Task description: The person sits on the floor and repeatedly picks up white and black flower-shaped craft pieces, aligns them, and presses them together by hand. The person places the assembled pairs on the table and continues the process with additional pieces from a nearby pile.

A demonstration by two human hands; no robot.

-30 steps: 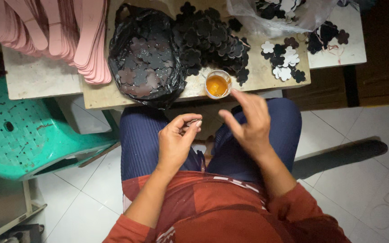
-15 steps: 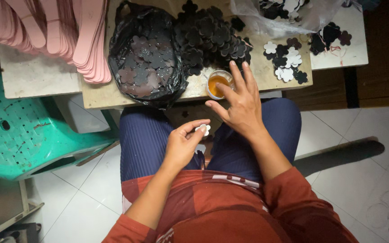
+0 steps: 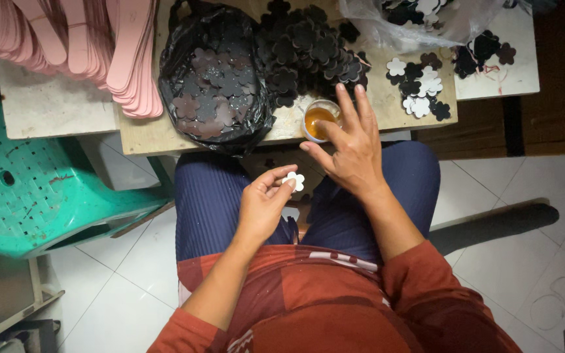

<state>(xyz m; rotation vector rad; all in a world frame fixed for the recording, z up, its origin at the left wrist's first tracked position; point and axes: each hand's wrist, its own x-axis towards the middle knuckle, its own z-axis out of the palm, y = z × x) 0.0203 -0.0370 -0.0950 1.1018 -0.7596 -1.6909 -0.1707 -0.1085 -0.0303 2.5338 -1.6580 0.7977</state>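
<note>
1 small white flower cutout [image 3: 293, 180] is pinched between thumb and fingertips of the left hand [image 3: 263, 206], above the lap. The right hand [image 3: 351, 147] is spread open, fingers reaching over the cup of amber glue [image 3: 317, 119] at the table [image 3: 152, 134] edge.

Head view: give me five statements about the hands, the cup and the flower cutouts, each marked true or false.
1. The left hand holds a white flower in its fingertips. True.
2. The right hand grips the cup. False: its spread fingers are at the cup, with no closed grip.
3. The cup holds amber liquid. True.
4. The black bag sits on the green stool. False: it sits on the table.
5. The pink strips lie right of the cup. False: they lie far to its left.
</note>
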